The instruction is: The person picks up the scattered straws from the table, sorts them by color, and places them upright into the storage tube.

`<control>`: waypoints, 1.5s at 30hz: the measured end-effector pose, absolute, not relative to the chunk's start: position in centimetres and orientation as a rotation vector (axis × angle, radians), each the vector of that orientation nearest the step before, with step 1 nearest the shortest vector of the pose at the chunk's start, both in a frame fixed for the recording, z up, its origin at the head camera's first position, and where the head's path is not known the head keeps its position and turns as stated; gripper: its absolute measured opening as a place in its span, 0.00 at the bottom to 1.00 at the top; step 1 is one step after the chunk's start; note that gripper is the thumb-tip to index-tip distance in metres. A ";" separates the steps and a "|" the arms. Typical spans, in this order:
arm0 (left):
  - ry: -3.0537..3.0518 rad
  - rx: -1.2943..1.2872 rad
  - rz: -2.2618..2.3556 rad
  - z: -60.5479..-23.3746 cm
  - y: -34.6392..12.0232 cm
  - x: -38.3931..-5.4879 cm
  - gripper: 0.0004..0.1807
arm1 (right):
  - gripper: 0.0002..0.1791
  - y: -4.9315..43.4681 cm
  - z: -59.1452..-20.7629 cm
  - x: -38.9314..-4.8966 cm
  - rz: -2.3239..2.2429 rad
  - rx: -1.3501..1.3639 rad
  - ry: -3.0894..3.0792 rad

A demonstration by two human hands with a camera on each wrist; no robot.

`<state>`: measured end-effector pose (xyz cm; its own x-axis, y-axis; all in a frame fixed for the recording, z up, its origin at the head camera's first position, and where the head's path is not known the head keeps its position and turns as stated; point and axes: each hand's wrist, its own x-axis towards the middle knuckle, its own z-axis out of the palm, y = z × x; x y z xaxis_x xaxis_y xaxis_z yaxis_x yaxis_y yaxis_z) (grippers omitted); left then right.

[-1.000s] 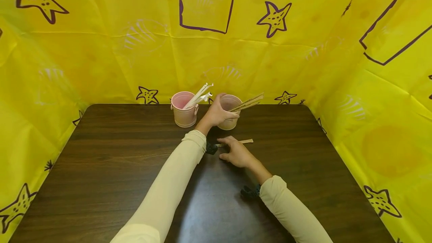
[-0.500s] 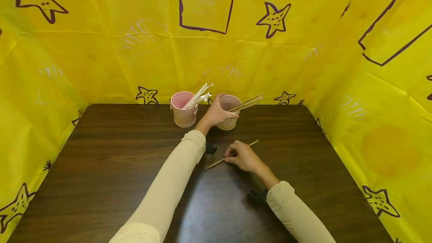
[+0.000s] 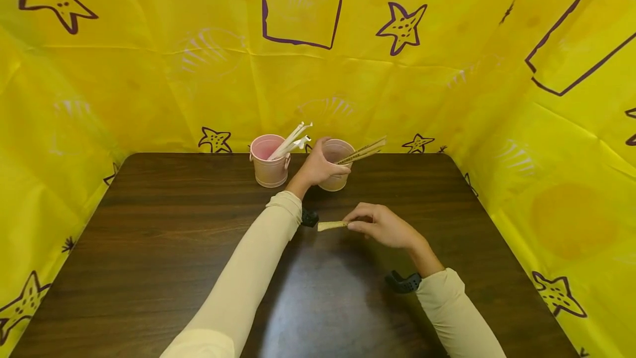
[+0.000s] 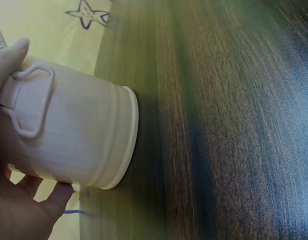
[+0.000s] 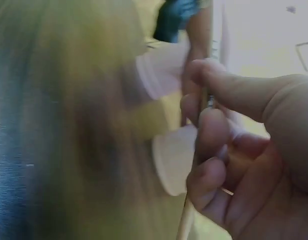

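My left hand (image 3: 316,168) grips the right-hand pale pink bucket (image 3: 334,183) around its side near the rim. In the left wrist view the bucket (image 4: 84,125) shows a wire handle, with the thumb on one side and fingers on the other. Several brown paper-wrapped straws (image 3: 370,149) lean out of it to the right. Above the table, my right hand (image 3: 390,229) pinches another brown paper-wrapped straw (image 3: 331,226), its flat end pointing left. The right wrist view shows thumb and fingertips around the thin straw (image 5: 186,220); the background there is blurred.
A second pink bucket (image 3: 270,174) stands to the left, holding several white paper-wrapped straws (image 3: 288,147). Both buckets sit near the far edge of the dark wooden table (image 3: 164,247). A yellow sheet with drawn starfish (image 3: 149,87) encloses the back and sides.
My right hand picked up the brown straw from the table, then moved right and turned it, so the straw's end now points left. The left hand stays on its bucket.
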<state>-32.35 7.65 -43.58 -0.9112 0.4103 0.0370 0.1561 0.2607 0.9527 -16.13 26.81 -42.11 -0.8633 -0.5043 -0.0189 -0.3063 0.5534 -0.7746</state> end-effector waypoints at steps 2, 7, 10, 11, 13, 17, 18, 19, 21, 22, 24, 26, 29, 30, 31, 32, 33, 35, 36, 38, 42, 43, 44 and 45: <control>2.313 0.527 1.705 -43.6 7.7 -32.4 0.62 | 0.10 27.1 -41.1 -16.0 -1.262 -0.626 2.605; 2.324 0.522 1.704 -43.4 7.7 -32.4 0.61 | 0.07 27.4 -39.2 -16.0 -1.495 -0.436 2.732; 2.320 0.520 1.710 -43.3 7.7 -32.3 0.61 | 0.09 27.2 -38.4 -16.2 -1.688 -0.374 2.774; 2.315 0.519 1.711 -43.3 7.7 -32.3 0.61 | 0.09 27.0 -38.2 -16.2 -1.767 -0.355 2.780; 2.305 0.513 1.718 -43.2 7.7 -32.2 0.61 | 0.09 26.7 -37.9 -16.4 -1.942 -0.329 2.784; 2.274 0.509 1.746 -43.3 7.8 -32.1 0.61 | 0.11 26.0 -37.4 -16.9 -2.365 -0.338 2.716; 2.275 0.510 1.747 -43.4 7.9 -32.2 0.61 | 0.11 25.9 -37.3 -17.2 -2.467 -0.343 2.691; 2.273 0.511 1.750 -43.4 7.9 -32.2 0.60 | 0.11 25.7 -37.3 -17.3 -2.559 -0.350 2.668; 2.286 0.518 1.742 -43.4 7.9 -32.2 0.60 | 0.10 25.4 -37.1 -17.8 -2.725 -0.354 2.616; 2.287 0.519 1.742 -43.4 7.8 -32.2 0.60 | 0.09 25.3 -37.0 -18.1 -2.786 -0.347 2.599; 2.286 0.517 1.743 -43.2 7.8 -32.1 0.60 | 0.09 25.0 -36.9 -18.7 -2.889 -0.325 2.544; 2.255 0.515 1.765 -43.1 7.8 -32.1 0.60 | 0.09 24.6 -36.8 -19.3 -2.938 -0.315 2.514; 2.200 0.503 1.792 -43.1 7.8 -32.0 0.60 | 0.12 24.1 -37.1 -20.1 -2.938 -0.302 2.501; 2.184 0.503 1.799 -43.2 7.8 -32.0 0.60 | 0.13 23.9 -37.4 -20.4 -2.913 -0.292 2.525; 2.180 0.502 1.801 -43.2 7.8 -32.1 0.60 | 0.13 23.7 -37.6 -20.7 -2.877 -0.273 2.557; 2.187 0.500 1.796 -43.3 7.7 -32.1 0.60 | 0.14 23.4 -37.8 -20.9 -2.845 -0.258 2.581; 2.194 0.503 1.793 -43.3 7.7 -32.2 0.60 | 0.15 23.2 -38.1 -21.2 -2.807 -0.237 2.610; 2.185 0.509 1.809 -43.4 7.7 -32.2 0.61 | 0.17 22.9 -38.6 -21.9 -2.723 -0.190 2.670; 2.174 0.513 1.824 -43.4 7.7 -32.2 0.61 | 0.17 22.7 -38.9 -22.3 -2.689 -0.165 2.686; 2.173 0.520 1.831 -43.4 7.7 -32.3 0.61 | 0.18 22.5 -39.3 -23.0 -2.630 -0.114 2.704; 2.153 0.520 1.844 -43.4 7.9 -32.3 0.61 | 0.18 22.1 -39.8 -24.0 -2.531 -0.041 2.684; 2.145 0.524 1.847 -43.5 7.9 -32.3 0.61 | 0.18 21.9 -39.6 -23.9 -2.506 -0.030 2.679; 2.143 0.522 1.847 -43.5 7.9 -32.3 0.61 | 0.17 21.8 -39.5 -23.8 -2.477 -0.020 2.680; 2.139 0.525 1.850 -43.5 8.0 -32.3 0.61 | 0.17 21.6 -39.3 -23.7 -2.455 -0.013 2.679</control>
<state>-32.29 7.97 -43.51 -0.8995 0.4354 0.0361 0.0984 0.1215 0.9877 -23.73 21.60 -39.29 -0.8810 0.3145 0.3534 -0.3247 0.1413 -0.9352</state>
